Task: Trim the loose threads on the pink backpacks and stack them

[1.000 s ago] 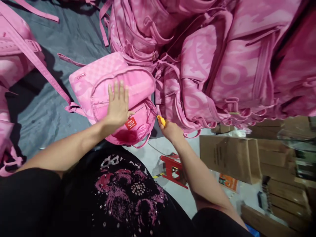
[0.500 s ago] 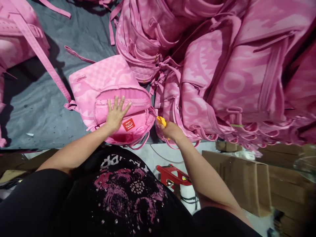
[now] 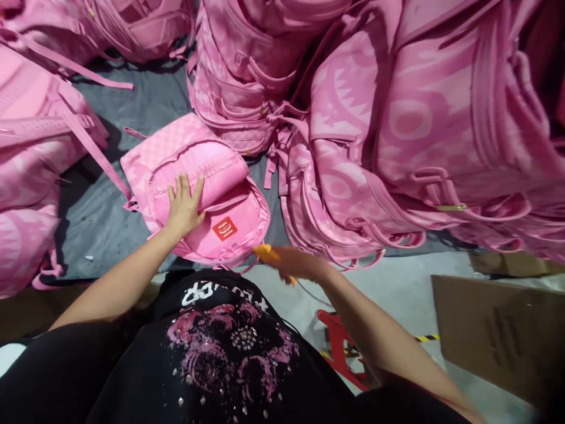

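A pink backpack (image 3: 176,138) lies on the grey cloth with its compartment unzipped, and a red label (image 3: 225,229) shows on the inner lining. Spread fingers of my left hand (image 3: 184,206) press on the backpack's open flap. At the bag's lower right edge, my right hand (image 3: 293,262) is wrapped round a small tool with yellow-orange handles (image 3: 266,253). Motion blurs this hand, and the tool's tip cannot be made out.
Pink backpacks (image 3: 353,106) are piled along the back and right of the grey cloth (image 3: 88,224). More pink bags (image 3: 26,176) lie at the left. Below the edge are a red stool (image 3: 339,347) and a cardboard box (image 3: 498,335) on the floor.
My right hand has moved down and left with the yellow-orange tool. The backpack's compartment gapes wider, and my left hand has shifted left. The view has also shifted.
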Demonstrator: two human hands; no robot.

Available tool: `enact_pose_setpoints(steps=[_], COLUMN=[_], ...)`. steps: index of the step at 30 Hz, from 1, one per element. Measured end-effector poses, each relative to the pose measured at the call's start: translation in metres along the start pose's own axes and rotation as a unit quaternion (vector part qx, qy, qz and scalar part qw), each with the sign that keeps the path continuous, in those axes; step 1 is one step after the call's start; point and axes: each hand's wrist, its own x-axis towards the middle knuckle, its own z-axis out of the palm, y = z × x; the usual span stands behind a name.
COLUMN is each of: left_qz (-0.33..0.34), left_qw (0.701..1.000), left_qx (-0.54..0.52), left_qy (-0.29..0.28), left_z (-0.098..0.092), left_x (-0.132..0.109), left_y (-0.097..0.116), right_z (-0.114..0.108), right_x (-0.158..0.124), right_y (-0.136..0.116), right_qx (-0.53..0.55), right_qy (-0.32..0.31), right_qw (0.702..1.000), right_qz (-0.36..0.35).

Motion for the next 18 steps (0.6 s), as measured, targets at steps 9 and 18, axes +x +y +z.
enact_pose_setpoints(steps=[9, 18], left_qz=[-0.002, 0.007], left_qw=[0.996, 0.994], left_qx=[0.024, 0.078], left_qy=[-0.085, -0.081], left_z=[-0.024, -0.031], left_x=[0.028, 0.032], left_y=[-0.025, -0.028], right_z=[0.042, 0.059], right_x=[0.048, 0.061], right_y=[0.008, 0.015], right_qx=[0.324, 0.419], right_qy=[0.091, 0.102], right_qw=[0.934, 0.879], right_qz=[-0.123, -0.202])
